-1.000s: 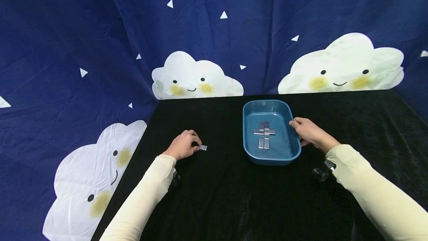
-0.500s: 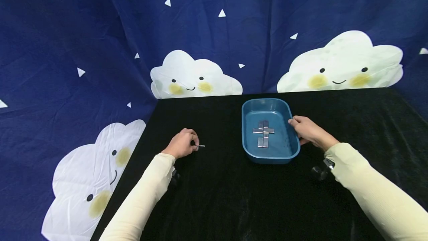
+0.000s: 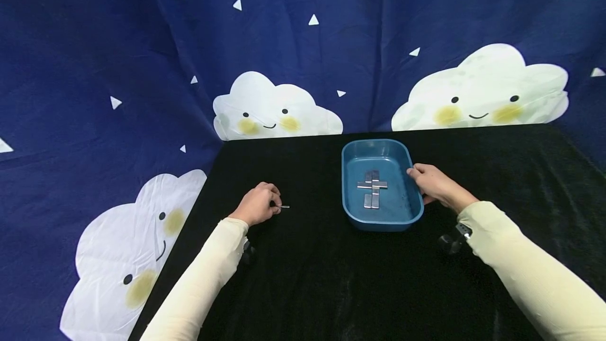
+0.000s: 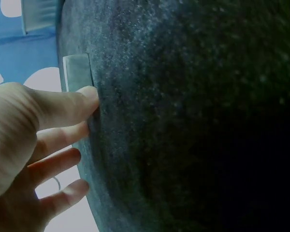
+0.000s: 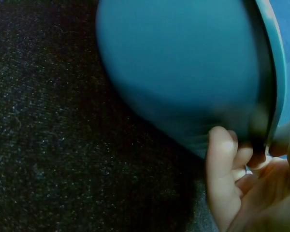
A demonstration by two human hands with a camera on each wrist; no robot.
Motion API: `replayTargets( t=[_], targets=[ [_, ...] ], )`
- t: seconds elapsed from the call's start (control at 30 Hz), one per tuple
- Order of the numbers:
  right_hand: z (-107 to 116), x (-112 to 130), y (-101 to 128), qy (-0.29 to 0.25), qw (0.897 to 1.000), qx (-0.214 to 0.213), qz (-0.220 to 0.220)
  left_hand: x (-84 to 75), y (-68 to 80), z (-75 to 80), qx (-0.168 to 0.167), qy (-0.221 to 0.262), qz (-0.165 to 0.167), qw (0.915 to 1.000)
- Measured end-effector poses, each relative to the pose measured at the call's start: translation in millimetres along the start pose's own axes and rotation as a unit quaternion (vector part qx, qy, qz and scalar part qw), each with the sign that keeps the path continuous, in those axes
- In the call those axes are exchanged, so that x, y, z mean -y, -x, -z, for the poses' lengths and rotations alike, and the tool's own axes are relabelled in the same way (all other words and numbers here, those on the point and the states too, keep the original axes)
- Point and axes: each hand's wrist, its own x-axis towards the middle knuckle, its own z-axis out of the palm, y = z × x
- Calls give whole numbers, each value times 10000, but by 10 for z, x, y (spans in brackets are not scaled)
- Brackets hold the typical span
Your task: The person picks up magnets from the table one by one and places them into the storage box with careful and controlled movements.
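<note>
Here the left hand (image 3: 258, 204) rests on the black counter (image 3: 322, 278), on the left side. Its fingers are curled, and the fingertips (image 4: 89, 94) pinch a small flat metal piece (image 3: 284, 207) that stands on its thin edge on the cloth — in the head view it looks like just a thin silver line poking out to the right of the hand. In the left wrist view the metal piece (image 4: 76, 72) shows its flat grey face, touching the top finger.

The right hand (image 3: 433, 186) is at the right side of a blue tray (image 3: 352, 212), which sits on the counter near the middle, well apart from the left hand. Its grip is clamped on the tray's right rim — the fingers (image 5: 222, 159) curl under the outside wall and the thumb is on top.

Inside the tray lie more flat metal pieces (image 3: 372, 188), touching each other in a cross shape.

Behind the counter hangs a dark blue curtain (image 3: 94, 67) with smiling white clouds.
</note>
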Motion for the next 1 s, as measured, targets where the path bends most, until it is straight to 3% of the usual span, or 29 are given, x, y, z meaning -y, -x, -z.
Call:
replayTargets(
  t=[0.1, 0.6, 0.83, 1.0],
  targets=[
    [15, -15, 3, -16, 10000, 15, 1, -21, -15, 14, -34, -42, -106, 9999],
    [-2, -15, 5, -7, 10000, -12, -37, -113, -23, 215, -492, 317, 150, 9982],
    [1, -14, 18, -26, 10000, -6, 1, -227, -52, 395, -1115, 659, 56, 9916],
    [12, -7, 20, -46, 10000, 7, -10, -365, -124, 525, -1316, 813, -50, 9880]
  ],
)
